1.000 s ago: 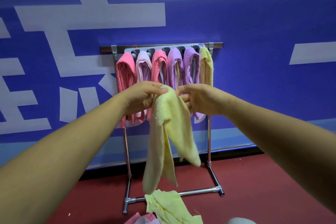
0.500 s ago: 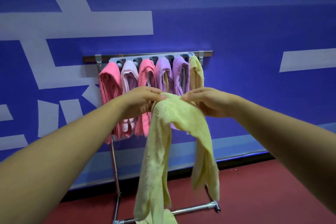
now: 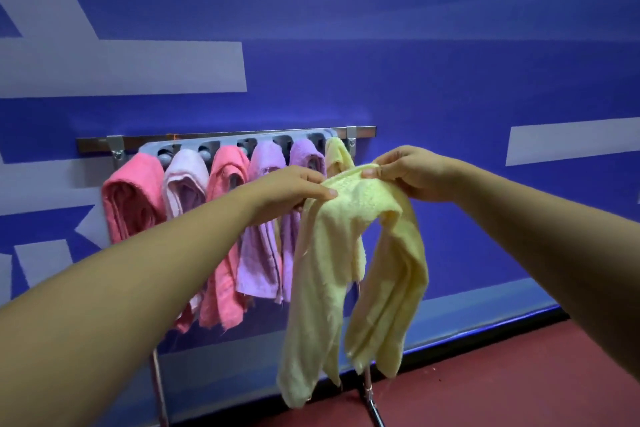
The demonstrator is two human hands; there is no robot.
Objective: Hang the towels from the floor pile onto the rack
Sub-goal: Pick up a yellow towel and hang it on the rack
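Observation:
A pale yellow towel (image 3: pixel 349 253) hangs from both my hands in front of the rack's right end. My left hand (image 3: pixel 294 189) pinches its top edge on the left. My right hand (image 3: pixel 412 172) pinches the top edge on the right. The towel droops in two long folds toward the floor. Behind it stands the metal rack (image 3: pixel 221 139) with its grey slotted hanger bar. Several towels hang there: pink (image 3: pixel 133 198), light pink (image 3: pixel 185 184), coral (image 3: pixel 225 177), two purple (image 3: pixel 265 239), and a yellow one (image 3: pixel 336 152) at the far right.
A blue wall with pale lettering (image 3: pixel 138 66) stands right behind the rack. The red floor (image 3: pixel 502 378) shows at the lower right. The rack's legs (image 3: pixel 372 402) reach the floor under the towel. The floor pile is out of view.
The view has come closer to the rack and tilted up, so the floor pile has dropped out of sight. My hands have spread the yellow towel's top edge wider and carried it rightward.

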